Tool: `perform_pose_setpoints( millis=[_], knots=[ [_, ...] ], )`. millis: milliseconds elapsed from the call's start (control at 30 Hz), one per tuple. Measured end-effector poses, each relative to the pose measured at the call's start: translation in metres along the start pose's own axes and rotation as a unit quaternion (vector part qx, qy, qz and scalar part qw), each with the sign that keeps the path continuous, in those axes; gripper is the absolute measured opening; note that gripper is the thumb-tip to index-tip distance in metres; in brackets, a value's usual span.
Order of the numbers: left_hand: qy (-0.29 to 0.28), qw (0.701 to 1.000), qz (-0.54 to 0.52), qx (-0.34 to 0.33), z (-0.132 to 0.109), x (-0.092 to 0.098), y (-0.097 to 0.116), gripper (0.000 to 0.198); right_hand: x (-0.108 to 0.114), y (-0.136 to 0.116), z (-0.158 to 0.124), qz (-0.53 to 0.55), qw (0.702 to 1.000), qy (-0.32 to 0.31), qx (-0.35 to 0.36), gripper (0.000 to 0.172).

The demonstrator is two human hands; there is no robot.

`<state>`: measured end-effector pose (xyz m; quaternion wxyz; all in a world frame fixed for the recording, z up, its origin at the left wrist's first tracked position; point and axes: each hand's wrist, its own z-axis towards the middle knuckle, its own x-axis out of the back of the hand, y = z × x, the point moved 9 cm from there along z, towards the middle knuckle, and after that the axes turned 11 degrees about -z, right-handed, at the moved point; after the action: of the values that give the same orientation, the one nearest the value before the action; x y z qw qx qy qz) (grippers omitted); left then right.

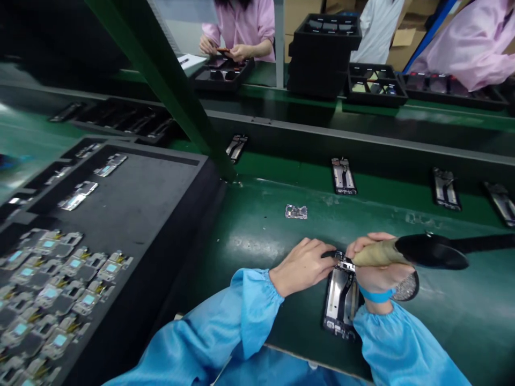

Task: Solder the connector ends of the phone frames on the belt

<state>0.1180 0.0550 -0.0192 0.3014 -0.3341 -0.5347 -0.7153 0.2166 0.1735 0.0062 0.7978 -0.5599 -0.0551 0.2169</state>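
The phone frame (340,300) lies flat on the green table (261,236), just ahead of the person's blue sleeves. Its long axis runs away from the body, tilted a little to the right at the far end. Both hands meet at that far end. The left hand (303,266) comes in from the left, its fingers pinched together on a small metal part (345,262) that sits across the top of the frame. The right hand (374,271), with a blue band at its wrist, is closed around the tan-wrapped grip of a tool (426,251). The tool's black body runs off to the right, nearly level with the table and crosswise to the frame. The nose of the tool touches the small metal part or stops just short of it, so the right hand is marginally nearer to it than the left.

A loose circuit board (296,212) lies on the table beyond the hands, well apart from them. To the left, a wide black tray (161,214) holds rows of small modules (60,289). Farther out, more frames (343,176) lie spaced along a belt. Across the line stand stacked black trays (324,53) and co-workers in pink, one with both hands (225,49) over a tray.
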Motion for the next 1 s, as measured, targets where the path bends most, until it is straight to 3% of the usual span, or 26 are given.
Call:
perform_pose_setpoints(
  millis=[333,533,600,1000],
  knots=[
    [0.007,1.0,0.008,-0.005,-0.001,0.0,0.0,0.025,0.001,0.003,-0.004,0.004,1.0,0.002,0.028,0.067],
    [0.036,0.999,-0.01,-0.008,-0.001,0.005,0.002,0.019,0.068,-0.02,0.016,-0.058,0.981,0.168,0.073,0.077],
    [0.045,0.999,-0.012,-0.001,0.002,0.004,0.003,0.019,0.078,-0.019,0.02,-0.079,0.978,0.184,0.053,0.076],
    [0.03,0.999,-0.016,0.019,0.006,0.001,0.0,0.013,0.08,-0.013,0.019,-0.095,0.978,0.181,0.032,0.074]
  ],
)
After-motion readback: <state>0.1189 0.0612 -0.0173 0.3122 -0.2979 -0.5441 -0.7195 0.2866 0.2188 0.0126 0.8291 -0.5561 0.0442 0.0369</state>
